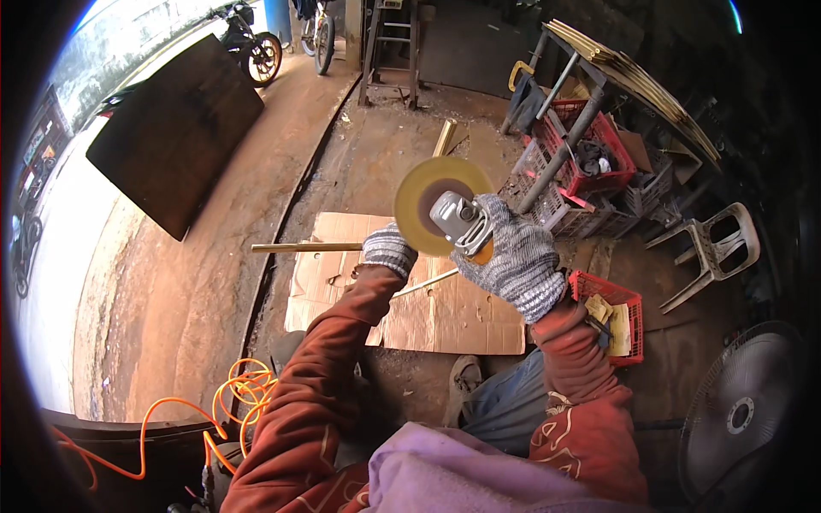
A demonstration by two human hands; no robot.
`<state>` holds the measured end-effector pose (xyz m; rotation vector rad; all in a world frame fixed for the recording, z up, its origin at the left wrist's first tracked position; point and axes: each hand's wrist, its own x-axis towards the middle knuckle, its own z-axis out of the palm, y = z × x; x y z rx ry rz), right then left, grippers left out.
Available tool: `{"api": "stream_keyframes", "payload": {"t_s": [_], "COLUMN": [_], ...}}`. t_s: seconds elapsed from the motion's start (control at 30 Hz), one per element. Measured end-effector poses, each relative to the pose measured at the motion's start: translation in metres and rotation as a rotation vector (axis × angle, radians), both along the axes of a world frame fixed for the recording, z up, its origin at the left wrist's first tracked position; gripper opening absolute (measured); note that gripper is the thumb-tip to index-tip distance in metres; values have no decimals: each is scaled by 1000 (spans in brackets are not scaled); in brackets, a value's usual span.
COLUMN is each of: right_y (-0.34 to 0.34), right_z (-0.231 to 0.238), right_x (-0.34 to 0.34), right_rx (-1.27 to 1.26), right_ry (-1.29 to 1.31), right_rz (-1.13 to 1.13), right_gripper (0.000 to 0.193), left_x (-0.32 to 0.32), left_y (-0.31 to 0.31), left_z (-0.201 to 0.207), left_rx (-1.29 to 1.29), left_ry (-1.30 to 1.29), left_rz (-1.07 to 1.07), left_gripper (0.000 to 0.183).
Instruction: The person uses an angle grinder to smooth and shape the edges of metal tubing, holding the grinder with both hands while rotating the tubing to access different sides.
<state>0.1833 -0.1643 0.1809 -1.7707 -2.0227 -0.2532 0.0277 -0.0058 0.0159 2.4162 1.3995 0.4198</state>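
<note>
My right hand [517, 261], in a grey and white knit glove, is wrapped round an angle grinder [453, 214] with a silver head. A large yellow disc [414, 192] on the grinder looks smeared, as if spinning. My left hand [389, 248], gloved alike, closes round a brass-coloured tube [304, 247] that sticks out to the left. The tube's other end is hidden behind the hand and disc. A thin pale rod [432, 280] shows below, between my hands. Beyond the disc, another brass-coloured length [445, 137] juts up. Flattened cardboard [462, 321] lies underneath.
At right are a rack with long golden bars [633, 77], stacked red crates [603, 162], a white plastic chair [718, 244], a small red basket [631, 329] and a fan [735, 419]. An orange coiled hose [171, 402] lies lower left. A dark panel [175, 137] stands upper left.
</note>
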Motion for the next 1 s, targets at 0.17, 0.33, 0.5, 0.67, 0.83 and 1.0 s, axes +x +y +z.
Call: {"api": "stream_keyframes", "payload": {"t_s": [0.17,0.33,0.5,0.67,0.83,1.0], "right_y": [6,4,-2,4,-3,1], "right_z": [13,12,13,20,5,23], "right_x": [6,5,3,12,7,10], "right_rx": [107,76,12,91,51,139], "right_ry": [36,-24,-23,23,-132,-58], "right_rz": [3,-10,-44,-42,-52,-50], "right_gripper": [76,65,68,76,69,65], "left_x": [2,6,6,6,1,8], "left_y": [-13,-5,-6,-22,-8,-18], "left_z": [14,5,5,22,8,5], "left_rx": [-63,-43,-63,-88,-22,-15], "left_ry": [-82,-39,50,-75,-21,-144], "left_rz": [111,84,27,102,22,89], "left_gripper": [28,29,27,27,26,25]}}
